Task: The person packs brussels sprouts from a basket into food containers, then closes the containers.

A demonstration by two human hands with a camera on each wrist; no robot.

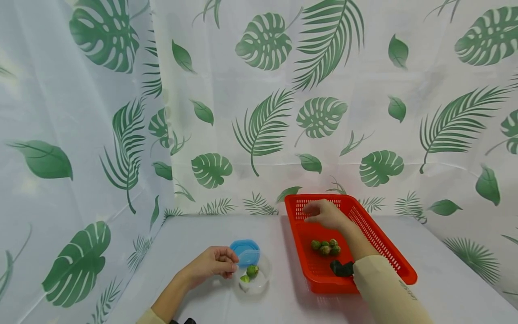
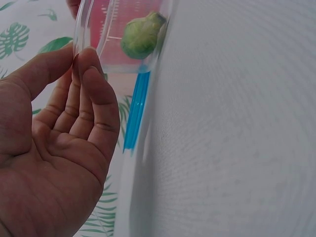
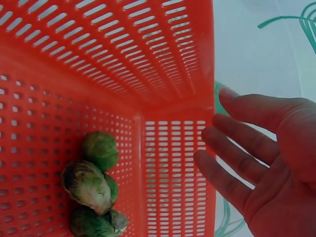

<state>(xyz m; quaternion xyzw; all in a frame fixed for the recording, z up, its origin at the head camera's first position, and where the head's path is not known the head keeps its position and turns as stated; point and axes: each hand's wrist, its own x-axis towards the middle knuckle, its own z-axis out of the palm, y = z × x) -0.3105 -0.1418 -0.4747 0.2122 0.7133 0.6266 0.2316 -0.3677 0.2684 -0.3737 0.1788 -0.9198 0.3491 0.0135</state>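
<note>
Head view: illumination is bright, diffuse and even; soft shadows fall on the tabletop [image 1: 194,243] beside the red basket [image 1: 332,287]. Left wrist view: dimmer; the left hand [image 2: 64,128] is shaded, pale highlights line the clear container [image 2: 111,57], and fine rippling marks the grey tabletop. Right wrist view: pale, washed-out background; the right hand [image 3: 276,173] appears darker, with soft detail.

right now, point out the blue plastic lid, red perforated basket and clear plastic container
Blue plastic lid [image 1: 244,246]: head view, on the far part of its face.
Red perforated basket [image 1: 332,287]: head view, on its near wall.
Clear plastic container [image 2: 84,29]: left wrist view, on its rim.
</note>
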